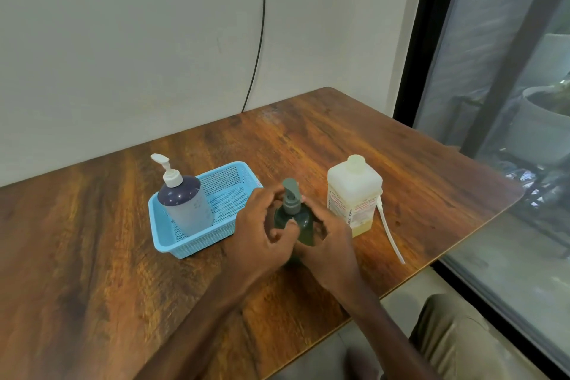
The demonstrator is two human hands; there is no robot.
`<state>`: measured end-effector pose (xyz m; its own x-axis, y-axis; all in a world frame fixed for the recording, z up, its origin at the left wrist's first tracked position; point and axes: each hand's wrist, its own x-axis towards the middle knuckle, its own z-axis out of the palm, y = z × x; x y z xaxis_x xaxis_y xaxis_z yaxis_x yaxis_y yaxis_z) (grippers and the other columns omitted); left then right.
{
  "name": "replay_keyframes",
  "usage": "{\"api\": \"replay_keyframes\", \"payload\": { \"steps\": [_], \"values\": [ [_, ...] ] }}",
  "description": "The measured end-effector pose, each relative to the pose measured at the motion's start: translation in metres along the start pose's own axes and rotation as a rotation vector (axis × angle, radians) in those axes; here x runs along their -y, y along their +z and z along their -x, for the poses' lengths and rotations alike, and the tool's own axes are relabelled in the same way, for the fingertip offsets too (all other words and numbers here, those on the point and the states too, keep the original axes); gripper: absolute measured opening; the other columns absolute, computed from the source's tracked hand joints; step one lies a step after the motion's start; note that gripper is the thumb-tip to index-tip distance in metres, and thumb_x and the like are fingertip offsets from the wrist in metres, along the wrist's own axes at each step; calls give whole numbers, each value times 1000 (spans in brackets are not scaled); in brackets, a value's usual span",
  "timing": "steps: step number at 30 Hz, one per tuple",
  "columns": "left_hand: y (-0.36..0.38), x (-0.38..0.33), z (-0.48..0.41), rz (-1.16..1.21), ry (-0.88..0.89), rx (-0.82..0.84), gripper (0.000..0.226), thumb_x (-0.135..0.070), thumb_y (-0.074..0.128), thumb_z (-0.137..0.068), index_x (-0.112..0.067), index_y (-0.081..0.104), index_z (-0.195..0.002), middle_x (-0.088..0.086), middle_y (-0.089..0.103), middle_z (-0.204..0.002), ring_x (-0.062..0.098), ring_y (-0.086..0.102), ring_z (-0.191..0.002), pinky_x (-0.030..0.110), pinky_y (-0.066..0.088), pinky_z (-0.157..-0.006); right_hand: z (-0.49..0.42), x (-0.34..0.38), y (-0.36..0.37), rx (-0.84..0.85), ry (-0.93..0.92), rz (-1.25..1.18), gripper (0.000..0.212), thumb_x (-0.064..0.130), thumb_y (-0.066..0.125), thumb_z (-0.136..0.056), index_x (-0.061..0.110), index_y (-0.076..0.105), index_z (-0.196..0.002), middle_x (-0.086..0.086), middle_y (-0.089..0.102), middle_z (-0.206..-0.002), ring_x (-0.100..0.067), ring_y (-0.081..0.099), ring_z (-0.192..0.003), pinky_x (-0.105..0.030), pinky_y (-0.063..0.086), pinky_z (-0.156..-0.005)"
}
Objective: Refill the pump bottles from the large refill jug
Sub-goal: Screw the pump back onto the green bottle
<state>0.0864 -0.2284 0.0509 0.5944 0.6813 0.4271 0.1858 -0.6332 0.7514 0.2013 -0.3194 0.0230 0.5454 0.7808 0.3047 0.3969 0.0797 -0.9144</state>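
Dark green pump bottle (301, 220) stands upright on the worktop (92, 256) at frame centre, long axis vertical, grey pump head (290, 194) on top. Both hands are on it. The left hand (262, 225) comes in from the left, fingers curled round the neck below the pump and thumb on the shoulder. The right hand (330, 245) wraps the body from the lower right. Both grips are closed on this bottle, though some motion blur hides the exact finger placement.

Likely step is unscrewing the pump, with the right hand steadying and the left turning; the pump is not yet off.

Key relation: the refill jug (354, 191) stands upright just right of the bottle, close to the right hand, which is the nearer one for lifting it. Cannot tell if its neck is capped. A loose white pump with dip tube (390, 231) lies on the worktop beside the jug's right side.

Left of centre, a blue basket (200, 245) holds a second pump bottle (188, 207), upright with a white pump, well clear of the hands.
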Motion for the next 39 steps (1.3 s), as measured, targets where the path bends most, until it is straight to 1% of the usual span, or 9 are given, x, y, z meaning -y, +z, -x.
{"api": "replay_keyframes", "payload": {
  "steps": [3, 14, 17, 21, 27, 29, 33, 36, 39],
  "values": [
    [3, -10, -1, -27, -46, -63, 68, -64, 75, -78, -37, 55, -137, -26, 59, -125, -6, 54, -121, 3, 47, -90, 1, 1, -1, -26, 8, -14, 56, 39, 86, -74, 46, 60, -123, 44, 62, -110, 12, 61, -110, -16, 56, -88],
    [3, -17, -4, 91, 19, -112, 45, -24, 71, -80, -21, 65, -125, -17, 72, -115, -5, 65, -114, 9, 55, -87, -1, 0, 0, -28, -64, -24, 64, 29, 87, -78, 33, 58, -135, 35, 60, -124, 10, 60, -116, -9, 49, -91],
    [5, -16, -4, 87, 0, -71, 46, -32, 75, -84, -29, 62, -128, -27, 66, -119, -11, 61, -117, 17, 59, -89, 0, -2, 0, -29, -70, -11, 65, 30, 87, -76, 28, 60, -136, 36, 59, -125, 11, 59, -118, -13, 50, -95],
    [4, -13, -6, 27, -88, -115, 53, -54, 86, -77, -44, 59, -121, -30, 65, -116, -16, 57, -113, 5, 51, -88, 1, -2, -2, 0, 40, -8, 52, 34, 87, -77, 44, 61, -121, 40, 62, -108, 14, 60, -108, -24, 58, -92],
    [-12, -9, -9, 125, -59, -16, 47, -29, 85, -84, -42, 64, -124, -24, 73, -116, 1, 67, -117, 21, 57, -97, 1, 7, -6, 23, 1, -19, 57, 31, 85, -80, 49, 54, -124, 50, 57, -110, 18, 57, -111, -7, 50, -85],
    [-9, -10, -7, 127, -70, 19, 46, -36, 79, -84, -34, 66, -128, -19, 74, -119, 5, 67, -119, 30, 59, -100, 1, 6, -5, 27, -1, 2, 59, 31, 86, -79, 50, 52, -125, 52, 56, -110, 18, 57, -111, -7, 50, -86],
    [0, -18, -3, 59, -209, -44, 48, -56, 84, -78, -40, 66, -120, -29, 67, -115, 0, 65, -112, 10, 50, -87, 5, -3, -2, 46, 80, 73, 77, 43, 87, -75, 44, 46, -140, 35, 53, -132, 9, 51, -121, -21, 50, -101],
    [0, -17, -3, 98, -210, -95, 54, -59, 83, -71, -35, 71, -118, -27, 72, -108, -3, 68, -107, 12, 56, -82, 11, -6, 2, 83, 171, 92, 80, 49, 89, -70, 50, 35, -129, 39, 45, -121, 12, 50, -109, -3, 43, -84],
    [-5, -13, -4, 105, -172, -87, 52, -52, 86, -76, -32, 73, -122, -26, 76, -107, -6, 69, -108, 17, 57, -89, 11, -6, 6, 66, 179, 79, 79, 48, 90, -68, 50, 34, -123, 40, 45, -111, 16, 52, -98, -2, 44, -71]
  ]
}}
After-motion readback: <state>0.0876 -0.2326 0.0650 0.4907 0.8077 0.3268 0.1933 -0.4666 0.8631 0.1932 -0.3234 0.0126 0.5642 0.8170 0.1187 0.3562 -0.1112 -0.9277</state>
